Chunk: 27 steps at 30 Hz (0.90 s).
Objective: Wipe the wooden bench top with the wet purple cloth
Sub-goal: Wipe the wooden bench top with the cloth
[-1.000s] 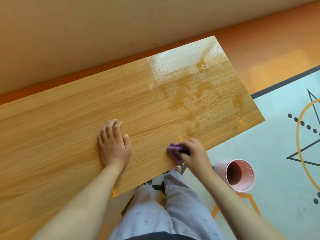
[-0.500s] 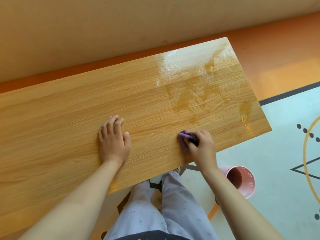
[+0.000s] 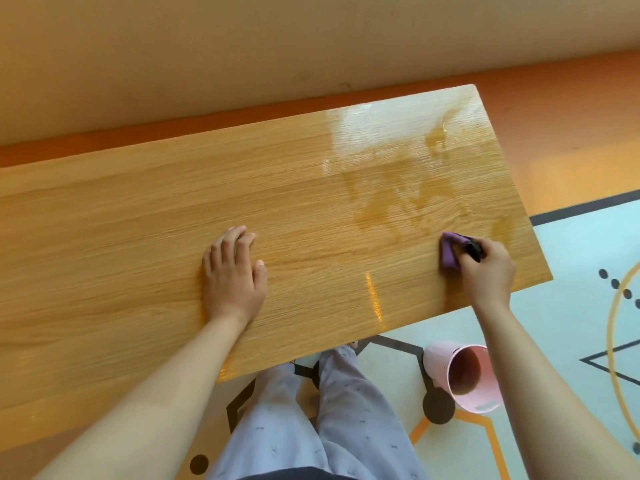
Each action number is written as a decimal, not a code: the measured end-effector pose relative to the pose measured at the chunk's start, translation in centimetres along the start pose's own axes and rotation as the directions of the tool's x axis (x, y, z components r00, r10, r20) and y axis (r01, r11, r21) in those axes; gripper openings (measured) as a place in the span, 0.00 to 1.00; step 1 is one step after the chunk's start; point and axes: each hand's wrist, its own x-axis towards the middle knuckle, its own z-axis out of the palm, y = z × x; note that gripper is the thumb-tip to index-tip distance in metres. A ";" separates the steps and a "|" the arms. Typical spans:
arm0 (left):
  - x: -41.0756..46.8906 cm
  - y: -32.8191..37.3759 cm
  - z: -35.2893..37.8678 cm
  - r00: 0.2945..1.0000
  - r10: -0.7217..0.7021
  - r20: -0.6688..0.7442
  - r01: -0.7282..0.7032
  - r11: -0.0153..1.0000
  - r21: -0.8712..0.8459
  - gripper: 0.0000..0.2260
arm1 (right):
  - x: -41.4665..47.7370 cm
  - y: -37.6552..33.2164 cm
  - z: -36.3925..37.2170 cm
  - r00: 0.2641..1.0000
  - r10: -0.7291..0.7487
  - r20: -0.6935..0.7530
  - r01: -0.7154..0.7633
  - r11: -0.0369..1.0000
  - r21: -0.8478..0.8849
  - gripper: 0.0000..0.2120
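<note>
The wooden bench top runs from the left edge of the view to its right end near the middle right. Wet, shiny patches cover its right part. My right hand grips the small bunched purple cloth and presses it on the wood near the bench's right end, close to the front edge. My left hand lies flat on the bench's middle, fingers together, holding nothing.
A pink bucket stands on the pale patterned floor below the bench's front right. My legs in grey trousers are beside the front edge. A beige wall and orange floor strip run behind the bench.
My right hand has slid the cloth away from the front edge and to the right, toward the bench's end. A wet streak shows near the front edge. The left hand stays flat.
</note>
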 end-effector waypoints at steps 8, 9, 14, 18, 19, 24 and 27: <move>0.0 0.0 -0.1 1.000 -0.003 0.010 0.003 1.000 -0.003 0.21 | -6.2 -6.4 6.5 0.955 -0.231 0.184 0.210 0.970 0.126 0.10; 0.0 0.0 -0.1 1.000 -0.003 0.011 0.003 1.000 -0.001 0.21 | -7.0 -7.6 7.3 0.932 -0.266 0.245 0.231 0.959 0.161 0.10; 0.0 0.0 -0.1 1.000 -0.001 0.004 0.001 1.000 -0.001 0.21 | -6.0 -9.5 7.8 0.883 -0.355 0.307 0.291 0.927 0.237 0.08; 0.0 0.0 0.0 1.000 0.004 -0.013 -0.004 1.000 -0.003 0.20 | -1.0 -6.3 4.7 0.964 -0.229 0.135 0.216 0.971 0.101 0.09; 0.0 0.0 0.0 1.000 0.004 -0.015 -0.004 1.000 -0.003 0.20 | 0.2 -5.3 3.8 0.979 -0.181 0.097 0.174 0.982 0.069 0.09; 0.0 0.0 -0.1 1.000 0.005 -0.010 -0.005 1.000 -0.007 0.20 | 2.6 -2.5 1.6 0.999 -0.037 -0.018 0.037 0.999 0.007 0.10; 0.0 0.0 -0.2 1.000 0.003 -0.009 -0.003 1.000 -0.003 0.20 | 0.3 -4.4 3.7 0.995 -0.102 0.007 0.102 0.995 0.010 0.08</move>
